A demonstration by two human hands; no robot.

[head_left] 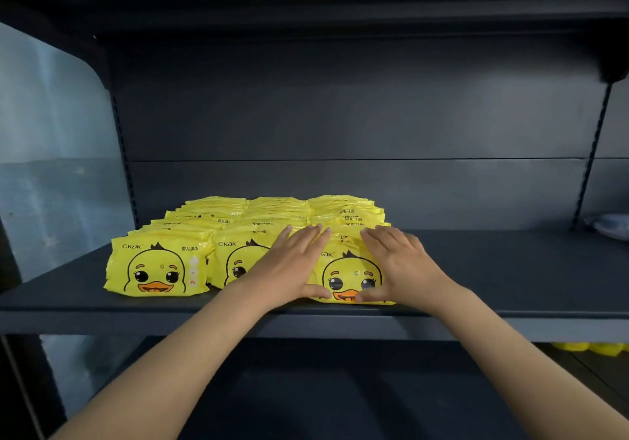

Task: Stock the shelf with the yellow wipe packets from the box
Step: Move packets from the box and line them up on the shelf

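Observation:
Three rows of yellow wipe packets with a duck face stand on the dark shelf [510,269], leaning back one behind another. The left row's front packet [156,266] and the middle row's front packet [235,259] face me. My left hand [292,266] and my right hand [398,262] hold the right row's front packet [350,279] from both sides, fingers spread over its top edge, thumbs at its bottom near the shelf's front edge. The box is not in view.
The shelf's right half is bare metal. A pale round object [609,225] lies at the far right of the shelf. More yellow packets [592,347] show on the level below at the right. A dark shelf board overhangs above.

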